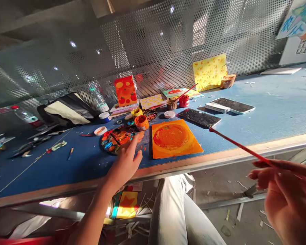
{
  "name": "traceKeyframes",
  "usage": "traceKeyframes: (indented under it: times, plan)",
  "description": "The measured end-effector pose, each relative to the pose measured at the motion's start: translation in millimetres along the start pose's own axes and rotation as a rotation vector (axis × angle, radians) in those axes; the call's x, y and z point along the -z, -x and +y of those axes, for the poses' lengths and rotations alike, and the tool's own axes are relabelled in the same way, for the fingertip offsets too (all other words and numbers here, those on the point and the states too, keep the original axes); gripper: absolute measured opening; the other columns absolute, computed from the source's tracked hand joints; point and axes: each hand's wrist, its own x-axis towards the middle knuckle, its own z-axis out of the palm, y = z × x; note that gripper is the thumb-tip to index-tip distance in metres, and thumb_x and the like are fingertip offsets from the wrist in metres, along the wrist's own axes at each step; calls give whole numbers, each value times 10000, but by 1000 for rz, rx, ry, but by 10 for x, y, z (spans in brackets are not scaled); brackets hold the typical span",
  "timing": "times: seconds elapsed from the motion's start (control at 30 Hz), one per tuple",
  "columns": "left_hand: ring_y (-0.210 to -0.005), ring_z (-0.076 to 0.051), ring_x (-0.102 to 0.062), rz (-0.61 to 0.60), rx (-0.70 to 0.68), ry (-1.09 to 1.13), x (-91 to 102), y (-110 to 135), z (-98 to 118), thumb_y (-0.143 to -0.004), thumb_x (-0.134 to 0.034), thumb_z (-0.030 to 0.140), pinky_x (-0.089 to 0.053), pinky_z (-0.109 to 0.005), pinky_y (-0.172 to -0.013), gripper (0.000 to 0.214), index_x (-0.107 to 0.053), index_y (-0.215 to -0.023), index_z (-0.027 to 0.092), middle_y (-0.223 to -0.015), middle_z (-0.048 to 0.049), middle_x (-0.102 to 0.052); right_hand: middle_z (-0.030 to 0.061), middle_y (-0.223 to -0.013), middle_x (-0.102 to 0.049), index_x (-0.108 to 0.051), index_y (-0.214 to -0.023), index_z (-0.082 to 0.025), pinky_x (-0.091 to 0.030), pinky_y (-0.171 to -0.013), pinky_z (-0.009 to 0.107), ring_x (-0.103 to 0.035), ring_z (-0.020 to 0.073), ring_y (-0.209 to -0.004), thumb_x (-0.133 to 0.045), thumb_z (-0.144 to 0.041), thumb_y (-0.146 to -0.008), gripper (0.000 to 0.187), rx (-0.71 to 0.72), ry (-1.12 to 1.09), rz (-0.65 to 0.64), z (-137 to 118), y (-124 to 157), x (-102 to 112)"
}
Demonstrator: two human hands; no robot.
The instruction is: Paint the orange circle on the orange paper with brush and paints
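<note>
The left hand (126,163) reaches over the near edge of the blue-topped table (277,112), its fingers (136,144) loosely spread, the tips at the rim of a round paint palette (114,141) crusted with mixed colours; whether they touch it is hard to tell. Off to the right, past the table edge, the right hand (288,197) has its fingers (260,174) pinching the thin red handle of a paintbrush (241,146), which points back over the table. Just beyond the palette stands an open jar of orange paint (141,122), and beside it lies an orange painted panel (174,139) with a thick circular swirl. Farther on lie a black smartphone (200,117) and a red paint jar (184,101), then a tomato painting (125,91) and a speckled yellow sheet (209,72) propped against a perforated metal screen (153,44).
</note>
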Motion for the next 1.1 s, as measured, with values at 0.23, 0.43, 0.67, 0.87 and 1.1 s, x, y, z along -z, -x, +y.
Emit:
traceKeyframes:
  times: [0.23,0.43,0.67,0.87,1.1]
  plan:
    - [-711,-178,-639,488,118,-126,2,11,-372,-855,-535,331,-522,-288,-690,136,-553,-861,196,-782,-31,-662,19,-793,-655,-658,-841,-289,-402,-456,340,-515,153,-480,-639,-358,-814,77,26,-311,-166,290,-467,-511]
    - [-694,-176,-589,538,56,-224,-122,41,-477,-875,-493,301,-483,-287,-706,203,-501,-693,212,-690,-16,-604,32,-705,-641,-616,-769,-207,-439,-552,289,-574,160,-611,-583,-343,-802,144,302,-28,-349,555,-997,-1216]
    - [-913,-225,-639,427,-29,-263,-176,10,-490,-862,-461,158,-498,-352,-865,231,-660,-973,197,-931,-70,-703,52,-740,-652,-587,-752,-216,-420,-591,296,-539,160,-598,-483,-324,-803,158,376,147,-317,780,-1052,-1246]
    - [-940,-249,-653,370,-66,-271,-195,-3,-503,-837,-460,99,-524,-407,-887,303,-697,-1008,179,-973,-93,-721,49,-710,-644,-565,-737,-218,-408,-587,291,-518,159,-575,-453,-335,-823,183,403,213,-301,814,-1083,-1246]
    - [-940,-208,-671,338,-103,-274,-202,26,-544,-739,-421,-28,-548,-374,-891,450,-701,-1019,186,-990,-64,-733,51,-699,-641,-576,-733,-211,-406,-572,290,-531,162,-568,-438,-359,-847,232,436,224,-299,837,-1065,-1260]
